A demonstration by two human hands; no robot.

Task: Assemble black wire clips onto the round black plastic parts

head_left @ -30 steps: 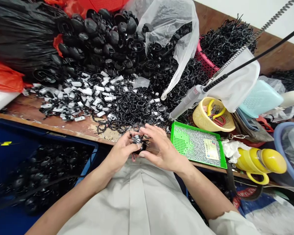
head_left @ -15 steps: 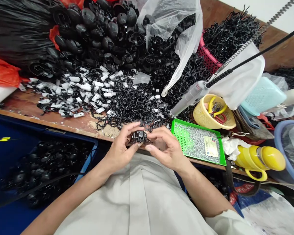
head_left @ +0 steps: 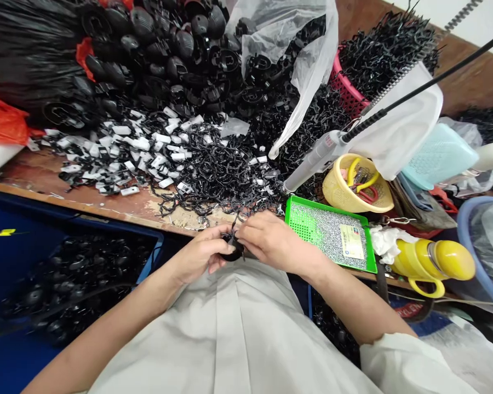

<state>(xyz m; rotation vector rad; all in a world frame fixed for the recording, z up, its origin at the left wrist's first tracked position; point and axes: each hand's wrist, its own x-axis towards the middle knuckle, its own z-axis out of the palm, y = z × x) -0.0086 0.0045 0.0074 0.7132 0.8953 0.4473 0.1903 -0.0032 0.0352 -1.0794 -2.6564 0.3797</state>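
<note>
At the table's front edge, my left hand [head_left: 207, 249] grips a rounded black plastic part [head_left: 233, 251], thumb on top and fingers curled beneath. My right hand [head_left: 267, 238] is closed at the upper side of that part, its fingertips pinched near a thin dark piece too small to make out. Beyond my hands lies a heap of thin black pieces [head_left: 225, 169], with a pile of white-and-black pieces [head_left: 143, 145] to its left. Larger black rounded parts [head_left: 184, 44] are heaped at the back.
A green tray [head_left: 290, 210] of small metal pieces, a grey electric screwdriver [head_left: 308, 164], a yellow basket [head_left: 340, 194] with pliers and a yellow bottle [head_left: 435, 257] are on the right. A blue bin [head_left: 148, 268] with black parts stands at the lower left.
The black part has been tilted and lowered slightly in my left hand. My right hand has moved left onto it, its fingers now drawn together. The view has shifted a little.
</note>
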